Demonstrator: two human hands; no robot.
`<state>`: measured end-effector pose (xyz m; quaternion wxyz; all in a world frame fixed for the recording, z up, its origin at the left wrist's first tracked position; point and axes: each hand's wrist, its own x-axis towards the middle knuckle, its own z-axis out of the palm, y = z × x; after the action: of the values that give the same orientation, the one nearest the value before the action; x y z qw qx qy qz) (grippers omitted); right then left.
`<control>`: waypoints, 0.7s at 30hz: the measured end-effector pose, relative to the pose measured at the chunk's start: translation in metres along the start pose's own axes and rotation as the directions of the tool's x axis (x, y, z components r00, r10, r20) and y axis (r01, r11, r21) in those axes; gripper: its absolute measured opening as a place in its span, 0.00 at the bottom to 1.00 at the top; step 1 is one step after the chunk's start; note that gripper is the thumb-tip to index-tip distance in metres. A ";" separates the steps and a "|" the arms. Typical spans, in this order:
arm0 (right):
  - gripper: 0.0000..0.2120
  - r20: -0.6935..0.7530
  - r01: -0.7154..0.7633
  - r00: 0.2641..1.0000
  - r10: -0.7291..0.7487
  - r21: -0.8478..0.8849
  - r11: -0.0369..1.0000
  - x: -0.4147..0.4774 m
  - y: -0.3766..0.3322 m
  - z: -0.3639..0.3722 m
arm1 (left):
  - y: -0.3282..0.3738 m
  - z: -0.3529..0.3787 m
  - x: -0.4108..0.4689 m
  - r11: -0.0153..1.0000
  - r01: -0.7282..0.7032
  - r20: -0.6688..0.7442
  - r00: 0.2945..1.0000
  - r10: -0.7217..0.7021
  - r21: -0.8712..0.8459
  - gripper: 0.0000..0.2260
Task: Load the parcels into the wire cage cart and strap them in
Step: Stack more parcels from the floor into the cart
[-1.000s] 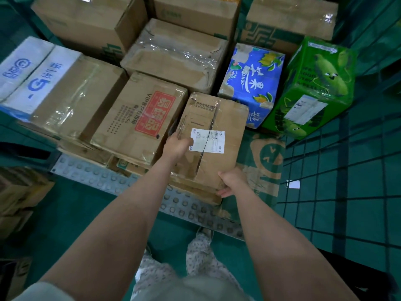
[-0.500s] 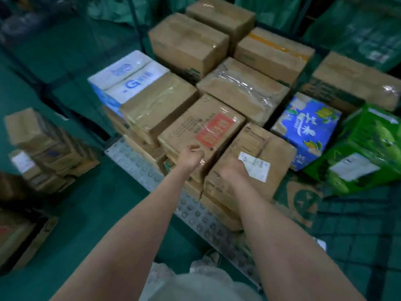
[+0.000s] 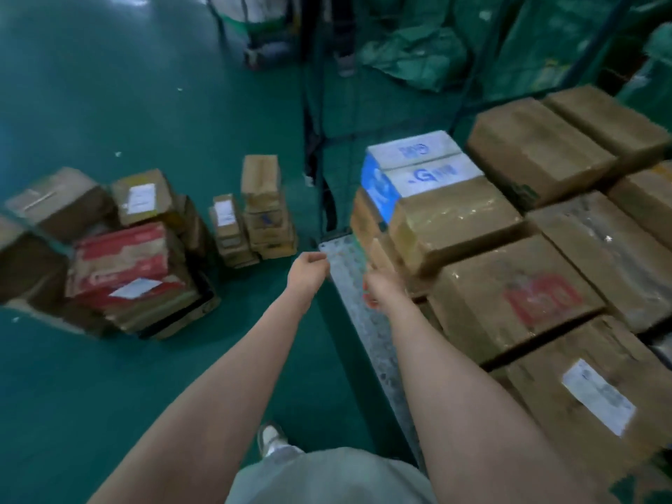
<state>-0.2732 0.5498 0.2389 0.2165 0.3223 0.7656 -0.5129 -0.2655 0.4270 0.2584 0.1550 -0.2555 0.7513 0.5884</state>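
- Left hand (image 3: 308,269): loosely curled, holding nothing.
- Right hand (image 3: 378,287): blurred beside the cart edge; grip cannot be told.
- Wire cage cart (image 3: 363,321): loaded parcels (image 3: 509,303) fill its base.
- Floor parcels (image 3: 123,271): 2 groups, left, awaiting loading.
- Step: likely between loads; next, stoop left and grip 1 parcel.

Left hand (image 3: 309,267) loosely curled, right hand (image 3: 378,287) blurred

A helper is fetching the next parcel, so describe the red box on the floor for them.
Left of the wire cage cart, a pile of parcels sits on the green floor. The red box lies on brown cartons at the pile's near side. It alone is red with white print; its neighbours are plain brown cardboard.
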 end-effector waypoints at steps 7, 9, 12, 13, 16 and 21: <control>0.05 0.171 0.041 0.985 -0.027 -0.079 0.996 -0.022 -0.058 0.127 | -0.029 -0.137 0.029 0.991 0.060 -0.178 0.981 -0.080 -0.117 0.14; 0.05 0.215 0.065 0.976 -0.037 -0.126 0.990 -0.031 -0.072 0.167 | -0.038 -0.180 0.035 0.980 0.081 -0.226 0.966 -0.122 -0.180 0.13; 0.04 0.274 0.102 0.961 -0.049 -0.182 0.978 -0.043 -0.089 0.209 | -0.052 -0.225 0.041 0.959 0.118 -0.280 0.941 -0.190 -0.257 0.12; 0.05 0.293 0.120 0.954 -0.059 -0.195 0.974 -0.046 -0.094 0.221 | -0.057 -0.236 0.044 0.950 0.126 -0.294 0.932 -0.212 -0.286 0.12; 0.05 0.327 0.166 0.942 -0.081 -0.239 0.957 -0.047 -0.108 0.250 | -0.068 -0.264 0.052 0.924 0.136 -0.326 0.909 -0.260 -0.358 0.14; 0.06 0.362 0.184 0.930 -0.058 -0.323 0.928 -0.034 -0.126 0.289 | -0.077 -0.297 0.071 0.883 0.153 -0.375 0.863 -0.338 -0.443 0.13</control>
<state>-0.3391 0.2396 0.2326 0.3692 0.1348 0.8133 -0.4291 -0.2598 0.1127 0.2355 0.0006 -0.5037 0.5912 0.6299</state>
